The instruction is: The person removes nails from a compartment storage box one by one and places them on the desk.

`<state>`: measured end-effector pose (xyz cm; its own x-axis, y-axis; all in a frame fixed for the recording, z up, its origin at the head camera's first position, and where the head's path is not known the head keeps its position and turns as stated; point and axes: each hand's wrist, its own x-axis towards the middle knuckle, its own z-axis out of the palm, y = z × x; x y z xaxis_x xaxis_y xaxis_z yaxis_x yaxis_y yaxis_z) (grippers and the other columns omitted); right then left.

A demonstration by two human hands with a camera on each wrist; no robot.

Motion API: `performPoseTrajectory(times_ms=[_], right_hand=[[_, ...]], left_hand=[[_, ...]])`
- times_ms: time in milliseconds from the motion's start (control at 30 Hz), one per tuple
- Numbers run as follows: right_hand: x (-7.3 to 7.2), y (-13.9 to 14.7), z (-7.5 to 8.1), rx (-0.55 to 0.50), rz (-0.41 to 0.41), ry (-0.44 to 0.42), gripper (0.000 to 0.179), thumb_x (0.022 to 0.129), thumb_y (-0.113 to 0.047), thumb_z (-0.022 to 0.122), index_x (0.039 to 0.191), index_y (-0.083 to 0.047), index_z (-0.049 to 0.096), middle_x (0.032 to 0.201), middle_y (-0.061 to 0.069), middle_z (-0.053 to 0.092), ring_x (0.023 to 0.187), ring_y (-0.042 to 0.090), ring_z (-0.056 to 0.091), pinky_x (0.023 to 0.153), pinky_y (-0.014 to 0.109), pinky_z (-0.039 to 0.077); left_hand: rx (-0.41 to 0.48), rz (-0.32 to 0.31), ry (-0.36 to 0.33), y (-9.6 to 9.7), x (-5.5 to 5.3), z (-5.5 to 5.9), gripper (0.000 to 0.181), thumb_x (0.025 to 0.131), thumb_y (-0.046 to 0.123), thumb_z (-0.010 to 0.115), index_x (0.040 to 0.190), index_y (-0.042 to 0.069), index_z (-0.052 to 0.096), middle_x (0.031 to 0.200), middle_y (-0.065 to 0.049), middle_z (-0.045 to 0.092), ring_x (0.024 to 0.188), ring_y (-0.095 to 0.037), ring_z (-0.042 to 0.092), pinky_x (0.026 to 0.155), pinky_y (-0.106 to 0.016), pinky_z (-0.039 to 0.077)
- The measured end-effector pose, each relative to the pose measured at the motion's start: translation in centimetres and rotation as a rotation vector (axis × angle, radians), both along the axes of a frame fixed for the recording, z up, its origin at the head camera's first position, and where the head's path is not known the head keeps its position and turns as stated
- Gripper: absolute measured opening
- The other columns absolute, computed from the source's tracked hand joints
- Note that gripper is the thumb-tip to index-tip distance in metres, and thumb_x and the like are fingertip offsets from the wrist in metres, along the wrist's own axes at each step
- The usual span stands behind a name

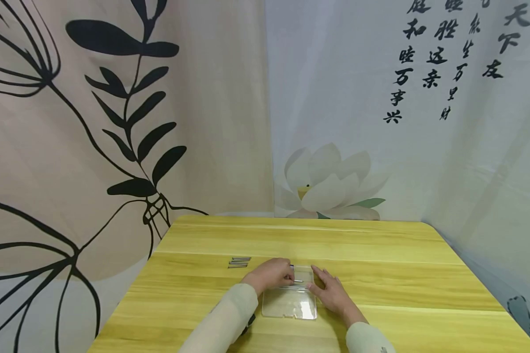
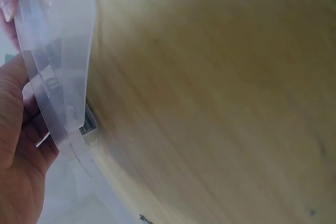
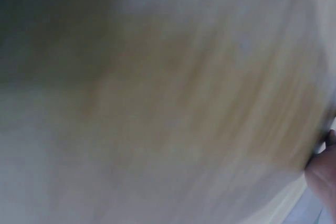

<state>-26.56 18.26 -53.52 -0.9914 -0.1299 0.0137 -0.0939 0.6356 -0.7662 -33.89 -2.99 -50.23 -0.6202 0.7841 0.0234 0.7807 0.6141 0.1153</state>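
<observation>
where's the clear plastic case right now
In the head view, the clear plastic case lies open below centre on the wood-grain table, between left hand and right hand, right of the slim metal pieces.

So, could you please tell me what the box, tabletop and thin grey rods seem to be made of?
The box looks like clear, glossy plastic: the tabletop shows through and light glints off it. The tabletop seems smooth wood or wood-look laminate, judging by its yellow grain. The rods are probably metal, being grey; their finish is too small to tell.
</observation>
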Motion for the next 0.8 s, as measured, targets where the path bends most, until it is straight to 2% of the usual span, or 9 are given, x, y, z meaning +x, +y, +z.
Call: performPoseTrajectory(times_ms=[267, 567, 800], right_hand=[[0.03, -0.15, 0.20, -0.010, -0.005, -0.006, 0.061, 0.100, -0.033, 0.060, 0.152, -0.010, 0.040, 0.153, 0.030, 0.032, 0.142, 0.055, 0.015, 0.110, 0.069, 0.008], [-0.10, -0.17, -0.15, -0.017, -0.010, -0.030, 0.061, 0.100, -0.035, 0.059, 0.153, -0.012, 0.039, 0.154, 0.028, 0.029, 0.142, 0.054, 0.012, 0.110, 0.069, 0.006], [0.01, -0.06, 0.14, -0.010, -0.002, -0.012, 0.061, 0.100, -0.033, 0.059, 0.152, -0.010, 0.039, 0.153, 0.029, 0.031, 0.142, 0.053, 0.015, 0.110, 0.068, 0.007]], left_hand=[[0.012, 0.019, -0.010, -0.15, -0.01, -0.29, 0.007, 0.094, 0.023, 0.071, 0.092, 0.022, 0.078, 0.082, 0.014, 0.054, 0.075, 0.000, 0.047, 0.071, -0.015, 0.042], [0.065, -0.009, -0.034, -0.29, -0.29, -0.39, 0.007, 0.088, 0.018, 0.076, 0.093, 0.020, 0.082, 0.080, 0.015, 0.060, 0.072, 0.002, 0.050, 0.068, -0.012, 0.043], [-0.001, 0.002, 0.012, -0.02, -0.18, -0.27, 0.006, 0.091, 0.021, 0.074, 0.091, 0.022, 0.081, 0.077, 0.016, 0.056, 0.070, 0.001, 0.047, 0.067, -0.013, 0.041]])
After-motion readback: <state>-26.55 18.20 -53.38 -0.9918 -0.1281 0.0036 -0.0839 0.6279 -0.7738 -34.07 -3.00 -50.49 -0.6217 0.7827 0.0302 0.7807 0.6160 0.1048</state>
